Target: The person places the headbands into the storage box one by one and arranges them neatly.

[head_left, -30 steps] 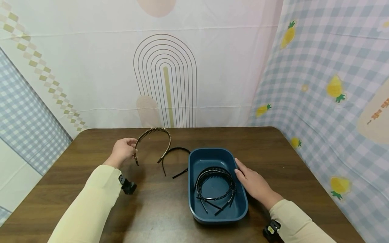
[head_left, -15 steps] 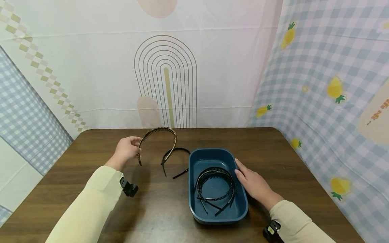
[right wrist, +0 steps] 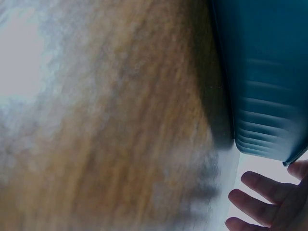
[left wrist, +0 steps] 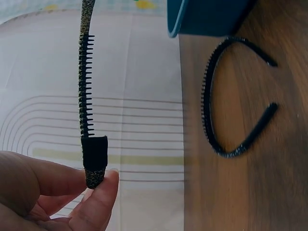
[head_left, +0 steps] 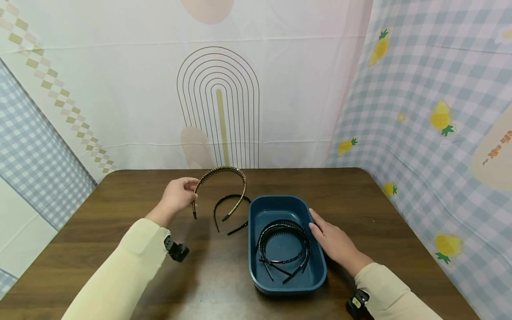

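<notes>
My left hand (head_left: 179, 195) pinches one side of a gold-and-black toothed headband (head_left: 245, 183) between thumb and fingers, holding it raised above the table. In the left wrist view the headband (left wrist: 85, 86) shows black teeth and a dark band near the fingertips. Below it, a black headband (head_left: 214, 212) lies on the table against the left side of a blue plastic bin (head_left: 276, 205). Several black headbands (head_left: 283, 223) are heaped inside the bin. My right hand (head_left: 337, 241) rests on the bin's right rim; its fingers look extended in the right wrist view.
The brown wooden table (head_left: 216, 284) ends at a white patterned cloth (head_left: 296, 102) behind. A blue checked cloth (head_left: 416, 155) with fruit prints hangs on the right. Each wrist wears a small black camera (head_left: 177, 250).
My left hand has moved right, carrying the gold-and-black headband over the black one on the table, closer to the bin. My right hand and the bin stay in place.
</notes>
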Available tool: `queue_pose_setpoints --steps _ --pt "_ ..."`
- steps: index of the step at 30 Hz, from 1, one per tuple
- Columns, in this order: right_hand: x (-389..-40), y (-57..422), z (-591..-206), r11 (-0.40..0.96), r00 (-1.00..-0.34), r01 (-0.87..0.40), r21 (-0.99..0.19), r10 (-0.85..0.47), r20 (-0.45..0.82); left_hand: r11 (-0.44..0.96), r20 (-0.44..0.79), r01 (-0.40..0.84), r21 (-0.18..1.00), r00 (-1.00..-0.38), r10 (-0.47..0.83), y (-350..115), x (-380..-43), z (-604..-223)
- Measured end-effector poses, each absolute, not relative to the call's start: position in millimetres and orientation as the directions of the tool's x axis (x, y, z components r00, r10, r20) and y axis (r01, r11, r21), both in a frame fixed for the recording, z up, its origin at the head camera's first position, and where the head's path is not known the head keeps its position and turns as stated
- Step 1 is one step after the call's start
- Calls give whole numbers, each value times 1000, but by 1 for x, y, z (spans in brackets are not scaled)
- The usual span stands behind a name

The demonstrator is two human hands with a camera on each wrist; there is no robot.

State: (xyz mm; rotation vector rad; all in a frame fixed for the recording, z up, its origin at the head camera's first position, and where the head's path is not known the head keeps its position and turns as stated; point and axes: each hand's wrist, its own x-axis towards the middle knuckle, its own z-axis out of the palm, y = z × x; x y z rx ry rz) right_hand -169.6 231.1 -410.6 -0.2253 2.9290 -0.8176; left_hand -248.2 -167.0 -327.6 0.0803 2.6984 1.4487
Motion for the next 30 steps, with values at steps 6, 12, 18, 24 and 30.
queue_pose_setpoints --steps 6,12,18,24,30 --pt "-170 231 -410 844 -985 -115 -523 -166 -52 507 -52 5 862 -994 98 -158 -245 -329" --pt "-169 231 -410 845 -984 -123 -521 -171 -45 476 -44 21 879 -991 125 -147 -240 -329" --pt "-169 232 -411 845 -984 -126 -519 -173 -43 453 -36 38 891 -987 154 -136 -234 -327" --pt "-169 232 -410 845 -983 -132 -518 -177 -39 461 -43 41 886 -984 171 -128 -231 -326" --pt "-169 231 -410 844 -983 -134 -519 -178 -37 508 -16 91 856 -979 201 -122 -228 -328"
